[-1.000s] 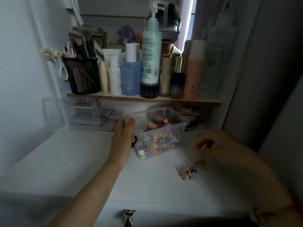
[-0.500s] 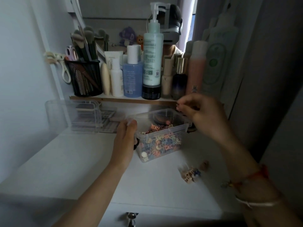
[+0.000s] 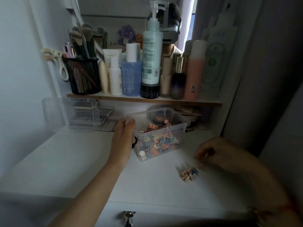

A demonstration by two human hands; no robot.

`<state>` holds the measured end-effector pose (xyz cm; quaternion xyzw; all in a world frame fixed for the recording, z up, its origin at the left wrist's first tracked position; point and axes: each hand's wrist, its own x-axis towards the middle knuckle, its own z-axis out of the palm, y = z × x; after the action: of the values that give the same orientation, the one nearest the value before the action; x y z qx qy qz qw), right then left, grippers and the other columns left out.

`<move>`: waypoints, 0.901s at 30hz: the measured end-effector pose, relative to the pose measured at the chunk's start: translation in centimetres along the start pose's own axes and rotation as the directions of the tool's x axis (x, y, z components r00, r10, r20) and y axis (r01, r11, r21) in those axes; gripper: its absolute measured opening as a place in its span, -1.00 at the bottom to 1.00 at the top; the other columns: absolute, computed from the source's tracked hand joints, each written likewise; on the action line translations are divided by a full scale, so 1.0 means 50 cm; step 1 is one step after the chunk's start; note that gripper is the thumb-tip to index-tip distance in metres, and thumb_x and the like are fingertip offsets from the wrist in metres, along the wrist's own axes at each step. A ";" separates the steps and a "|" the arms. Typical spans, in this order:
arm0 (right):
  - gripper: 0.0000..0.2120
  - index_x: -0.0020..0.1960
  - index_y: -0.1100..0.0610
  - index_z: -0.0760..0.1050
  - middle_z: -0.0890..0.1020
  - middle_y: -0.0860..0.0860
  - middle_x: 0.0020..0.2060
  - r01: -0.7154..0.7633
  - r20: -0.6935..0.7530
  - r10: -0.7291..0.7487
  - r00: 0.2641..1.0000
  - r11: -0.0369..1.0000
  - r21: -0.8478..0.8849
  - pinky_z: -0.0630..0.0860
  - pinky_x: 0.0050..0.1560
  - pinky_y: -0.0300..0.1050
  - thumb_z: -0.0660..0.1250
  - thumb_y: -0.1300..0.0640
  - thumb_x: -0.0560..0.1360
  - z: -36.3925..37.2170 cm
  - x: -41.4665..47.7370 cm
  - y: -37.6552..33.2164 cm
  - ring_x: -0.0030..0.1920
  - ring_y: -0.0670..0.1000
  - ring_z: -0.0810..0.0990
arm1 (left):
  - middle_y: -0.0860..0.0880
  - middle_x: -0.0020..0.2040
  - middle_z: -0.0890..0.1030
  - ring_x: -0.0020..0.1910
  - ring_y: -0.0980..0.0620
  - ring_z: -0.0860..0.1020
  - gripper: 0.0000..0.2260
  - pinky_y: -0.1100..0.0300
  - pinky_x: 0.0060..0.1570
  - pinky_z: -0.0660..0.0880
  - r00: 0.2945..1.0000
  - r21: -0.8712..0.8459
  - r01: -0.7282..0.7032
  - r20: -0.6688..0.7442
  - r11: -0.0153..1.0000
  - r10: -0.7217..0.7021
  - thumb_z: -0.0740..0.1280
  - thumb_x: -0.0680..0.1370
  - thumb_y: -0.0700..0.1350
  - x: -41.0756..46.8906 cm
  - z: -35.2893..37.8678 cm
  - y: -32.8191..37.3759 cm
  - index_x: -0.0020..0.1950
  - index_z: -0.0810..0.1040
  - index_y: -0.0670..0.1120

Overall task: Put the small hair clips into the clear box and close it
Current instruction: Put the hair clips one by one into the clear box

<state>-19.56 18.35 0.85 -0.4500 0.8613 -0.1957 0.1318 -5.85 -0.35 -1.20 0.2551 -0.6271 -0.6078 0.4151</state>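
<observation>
On the white surface (image 3: 65, 161), nearest, a small heap of loose hair clips (image 3: 188, 173) lies just beside the right grip (image 3: 211, 154); its fingers curl downward in a blur, so I cannot tell whether it pinches one. Further in, the left grip (image 3: 123, 138) clasps the left end of the open clear box (image 3: 185, 125), thumb on its rim, with many coloured clips (image 3: 157, 141) inside. Behind, a shelf (image 3: 144, 99) carries bottles (image 3: 151, 54) and a black mesh cup (image 3: 83, 76) of brushes.
</observation>
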 end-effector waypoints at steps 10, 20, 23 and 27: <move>-0.76 -0.31 0.00 0.54 0.59 -0.14 -0.29 0.357 -0.583 -0.069 0.810 0.846 0.396 0.44 -0.12 -0.35 0.36 0.31 0.42 -0.051 0.045 -0.115 -0.27 -0.24 0.54 | 0.07 -0.27 0.40 -0.50 0.33 0.39 -0.82 0.48 -0.49 0.30 1.000 -0.018 -0.006 0.014 1.000 0.006 0.12 0.60 -0.10 0.002 -0.001 -0.001 -0.18 0.38 0.06; -0.70 -0.29 -0.11 0.46 0.53 -0.21 -0.27 0.132 -0.146 -0.100 0.984 0.965 0.227 0.43 -0.28 -0.47 0.36 0.28 0.43 -0.027 -0.010 -0.054 -0.27 -0.22 0.49 | 0.09 -0.26 0.40 -0.45 0.34 0.41 -0.82 0.39 -0.36 0.33 1.000 0.007 -0.011 0.016 1.000 0.010 0.11 0.61 -0.08 0.003 -0.001 -0.002 -0.18 0.38 0.05; -0.70 -0.26 -0.14 0.45 0.52 -0.23 -0.22 0.039 0.108 -0.037 0.993 0.999 -0.017 0.45 -0.11 -0.36 0.36 0.26 0.42 -0.003 -0.014 -0.035 -0.23 -0.23 0.49 | 0.10 -0.24 0.41 -0.33 0.21 0.39 -0.81 0.32 -0.30 0.31 1.000 0.013 -0.005 0.006 1.000 0.005 0.10 0.61 -0.05 0.000 0.001 -0.001 -0.19 0.36 0.08; -0.73 -0.25 -0.05 0.48 0.53 -0.17 -0.25 0.050 0.009 -0.049 0.999 0.998 -0.037 0.44 -0.07 -0.34 0.31 0.32 0.43 0.002 -0.004 -0.035 -0.13 -0.13 0.51 | 0.09 -0.24 0.42 -0.31 0.18 0.36 -0.81 0.28 -0.29 0.29 1.000 0.003 -0.005 0.002 1.000 0.005 0.10 0.61 -0.06 -0.002 0.000 0.000 -0.19 0.37 0.08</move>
<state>-18.15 17.57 1.58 -0.4743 0.8529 -0.1810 0.1218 -5.81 -0.24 -1.24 0.2535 -0.6293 -0.6059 0.4154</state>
